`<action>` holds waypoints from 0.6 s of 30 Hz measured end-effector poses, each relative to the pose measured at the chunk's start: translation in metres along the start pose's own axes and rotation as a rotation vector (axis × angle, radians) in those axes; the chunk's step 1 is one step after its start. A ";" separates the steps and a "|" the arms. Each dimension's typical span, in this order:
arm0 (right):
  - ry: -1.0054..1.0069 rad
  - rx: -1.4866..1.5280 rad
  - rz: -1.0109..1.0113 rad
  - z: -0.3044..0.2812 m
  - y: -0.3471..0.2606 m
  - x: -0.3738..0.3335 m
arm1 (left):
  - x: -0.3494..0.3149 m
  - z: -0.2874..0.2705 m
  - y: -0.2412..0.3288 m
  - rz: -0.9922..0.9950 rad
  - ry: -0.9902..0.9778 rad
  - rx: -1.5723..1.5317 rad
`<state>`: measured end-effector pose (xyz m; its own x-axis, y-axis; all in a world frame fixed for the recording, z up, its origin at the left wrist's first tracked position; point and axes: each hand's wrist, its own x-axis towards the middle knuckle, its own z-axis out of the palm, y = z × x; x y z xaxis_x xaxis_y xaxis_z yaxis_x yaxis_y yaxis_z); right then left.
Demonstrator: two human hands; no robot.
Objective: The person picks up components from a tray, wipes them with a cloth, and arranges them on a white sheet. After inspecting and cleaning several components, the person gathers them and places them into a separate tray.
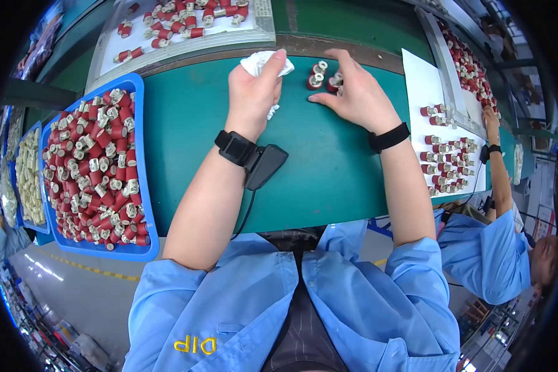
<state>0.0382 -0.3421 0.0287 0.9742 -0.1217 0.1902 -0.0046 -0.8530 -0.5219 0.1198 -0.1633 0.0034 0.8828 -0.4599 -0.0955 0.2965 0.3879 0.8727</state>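
Observation:
My left hand (253, 99) is closed around a crumpled white cloth or tissue (254, 63), with a bit of it hanging below the fingers. To its right, my right hand (361, 96) is open, thumb and forefinger spread apart around a small group of red cylindrical parts with silvery metal ends (315, 81). These parts stand on the green work surface (279, 167). One of them, near the palm, is partly hidden by the fingers, and whether the hand touches it cannot be made out.
A blue tray (140, 155) heaped with similar red parts lies at left, beside another tray of pale pieces (30, 177). More red parts rest on a framed white board (223, 38) ahead. Rows of them stand on a white sheet (418, 93) at right, near a co-worker's hand (491, 124).

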 end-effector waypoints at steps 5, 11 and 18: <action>0.002 -0.312 -0.107 0.014 -0.015 0.004 | 0.000 -0.001 -0.003 0.056 0.047 0.002; -0.077 -0.163 -0.055 0.014 -0.024 0.031 | 0.002 -0.001 -0.003 0.033 0.131 -0.139; -0.306 0.444 0.097 0.002 -0.099 0.141 | 0.003 -0.009 0.006 -0.029 0.134 -0.358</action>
<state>0.1765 -0.2741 0.1055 0.9955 0.0205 -0.0921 -0.0664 -0.5410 -0.8384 0.1277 -0.1551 0.0036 0.9051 -0.3752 -0.2002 0.4094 0.6416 0.6486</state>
